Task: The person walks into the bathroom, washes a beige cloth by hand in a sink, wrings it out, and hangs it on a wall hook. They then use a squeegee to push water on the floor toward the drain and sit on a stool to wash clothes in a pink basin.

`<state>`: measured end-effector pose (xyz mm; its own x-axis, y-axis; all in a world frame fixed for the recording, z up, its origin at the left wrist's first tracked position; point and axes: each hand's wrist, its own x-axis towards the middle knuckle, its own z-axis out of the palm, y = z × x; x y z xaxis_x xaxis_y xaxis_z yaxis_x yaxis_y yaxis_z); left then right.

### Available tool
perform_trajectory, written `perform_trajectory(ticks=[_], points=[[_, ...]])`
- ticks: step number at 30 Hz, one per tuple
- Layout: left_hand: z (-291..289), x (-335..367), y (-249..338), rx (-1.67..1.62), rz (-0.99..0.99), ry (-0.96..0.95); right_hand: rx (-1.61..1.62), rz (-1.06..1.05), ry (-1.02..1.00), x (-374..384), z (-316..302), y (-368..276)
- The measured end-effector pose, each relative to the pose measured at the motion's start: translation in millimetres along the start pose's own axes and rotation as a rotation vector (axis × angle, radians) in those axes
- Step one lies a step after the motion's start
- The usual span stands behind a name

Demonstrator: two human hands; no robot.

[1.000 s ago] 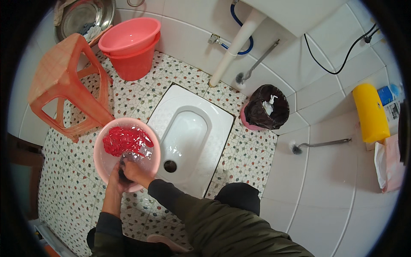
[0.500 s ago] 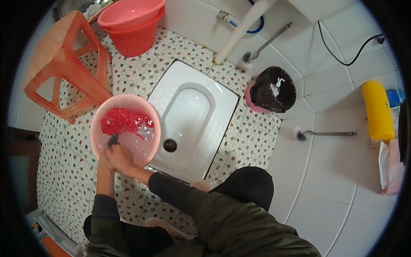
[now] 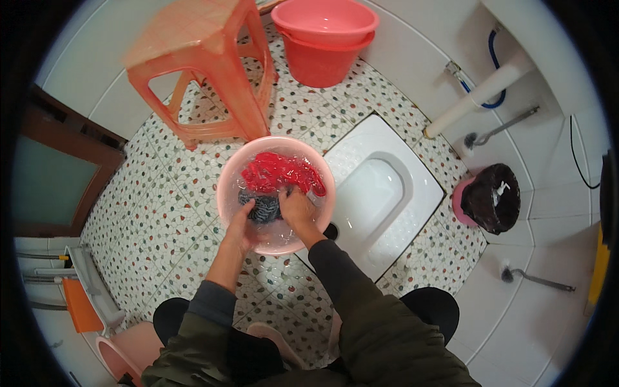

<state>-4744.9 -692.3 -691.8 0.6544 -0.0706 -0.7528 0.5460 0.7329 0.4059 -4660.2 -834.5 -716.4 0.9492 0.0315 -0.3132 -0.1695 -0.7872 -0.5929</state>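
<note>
A pale pink basin (image 3: 227,173) of water stands on the floor in front of me. In it lies a bright red cloth (image 3: 284,173), wet and bunched up toward the far side. Nearer to me is a small dark grey patterned cloth (image 3: 263,208), partly under water. My left hand (image 3: 239,224) grips its left edge, thumb on top. My right hand (image 3: 298,208) is closed on its right edge, close to the red cloth. The fingertips of both hands are partly hidden by cloth and water.
A white squat toilet (image 3: 412,213) is set in the floor right of the basin. An orange plastic stool (image 3: 213,64) and stacked red tubs (image 3: 322,61) stand behind it. Farther right are a lined bin (image 3: 493,197) and toilet brushes (image 3: 535,278). A brown door (image 3: 90,197) is at left.
My hands were together over the basin's near side, around a dark bunch. Now they are apart, with the dark cloth spread between them. The whole view has shifted, so everything sits farther right.
</note>
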Motion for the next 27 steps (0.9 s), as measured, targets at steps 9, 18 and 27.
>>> perform_trajectory(ticks=[9, 18, 27], points=[[-15, 31, 7, -0.319, -0.031, -0.055, 0.359, -0.292, -0.488, -71, -30, -67], [28, 34, -25, -0.299, 0.079, 0.167, 0.085, -0.031, -0.008, -22, 13, -34], [17, 8, 13, 0.227, 0.178, -0.015, 0.496, 0.013, -0.545, 40, 7, 38]])
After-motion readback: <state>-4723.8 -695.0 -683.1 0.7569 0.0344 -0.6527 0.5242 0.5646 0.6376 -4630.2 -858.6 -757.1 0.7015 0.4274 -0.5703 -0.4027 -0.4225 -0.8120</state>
